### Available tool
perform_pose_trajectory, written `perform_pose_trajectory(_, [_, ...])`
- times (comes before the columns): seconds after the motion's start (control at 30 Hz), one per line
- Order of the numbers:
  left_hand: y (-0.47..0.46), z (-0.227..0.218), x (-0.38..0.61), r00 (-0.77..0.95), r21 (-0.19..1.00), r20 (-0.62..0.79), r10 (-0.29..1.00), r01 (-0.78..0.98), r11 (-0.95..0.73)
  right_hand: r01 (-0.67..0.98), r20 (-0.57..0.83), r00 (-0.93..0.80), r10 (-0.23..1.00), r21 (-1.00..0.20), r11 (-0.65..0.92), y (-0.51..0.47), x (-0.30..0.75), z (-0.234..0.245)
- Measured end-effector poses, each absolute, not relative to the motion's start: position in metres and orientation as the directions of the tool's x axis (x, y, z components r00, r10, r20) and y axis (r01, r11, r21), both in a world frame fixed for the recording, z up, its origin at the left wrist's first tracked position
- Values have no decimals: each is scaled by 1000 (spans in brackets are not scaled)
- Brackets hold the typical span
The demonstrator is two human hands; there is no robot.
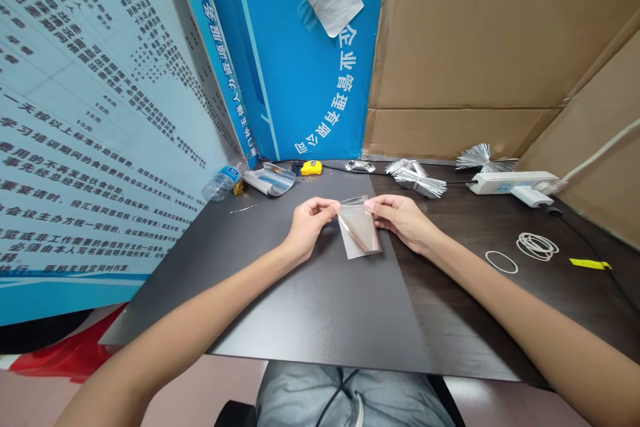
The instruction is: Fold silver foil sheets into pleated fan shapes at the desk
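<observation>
Okay, the left grip and the right grip are both closed, pinching the upper edge of a clear plastic bag from either side, so the bag sits between them, over a grey sheet on the desk. A brownish strip shows inside it. Ahead of the grips lie a yellow tape measure, silvery bristled bundles and a white power strip. A water bottle lies on its side ahead of the left grip, and white rubber bands lie right of the right grip.
</observation>
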State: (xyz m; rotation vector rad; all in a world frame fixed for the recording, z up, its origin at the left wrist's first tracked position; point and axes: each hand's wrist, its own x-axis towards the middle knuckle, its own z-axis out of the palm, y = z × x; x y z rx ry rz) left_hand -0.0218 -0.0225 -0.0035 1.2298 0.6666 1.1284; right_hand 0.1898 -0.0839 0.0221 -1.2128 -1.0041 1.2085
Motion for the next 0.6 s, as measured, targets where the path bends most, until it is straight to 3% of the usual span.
perform_pose_trajectory(0.13, [-15, -3, -27, 421, 969, 181, 889, -229, -90, -172, -57, 110, 992, -984, -37, -82, 192, 21])
perform_pose_trajectory(0.2, [-9, -3, -33, 456, 945, 327, 828, -128, -302, -191, -64, 108, 992, -981, -42, -81, 195, 19])
perform_pose_trajectory(0.27, [-1, -1, -40, 496, 767, 562, 662, -13, -642, -216, -74, 94, 993, -975, -52, -81, 197, 18])
perform_pose_trajectory(0.33, [5, 2, -46, 583, 430, 716, 384, 64, -900, -239, -84, 60, 995, -969, -67, -82, 198, 17])
perform_pose_trajectory(0.4, [9, 4, -51, 644, 138, 746, 170, 100, -985, -250, -90, 15, 996, -965, -83, -84, 197, 17])
perform_pose_trajectory(0.43, [10, 5, -52, 657, 45, 746, 110, 114, -992, -251, -94, -7, 996, -964, -93, -85, 196, 17])
perform_pose_trajectory(0.5, [10, 6, -53, 654, -41, 754, 63, 142, -989, -253, -115, -31, 993, -960, -119, -87, 192, 17])
perform_pose_trajectory(0.6, [6, 5, -52, 630, 12, 772, 84, 117, -993, -242, -157, -37, 987, -957, -161, -88, 189, 17])
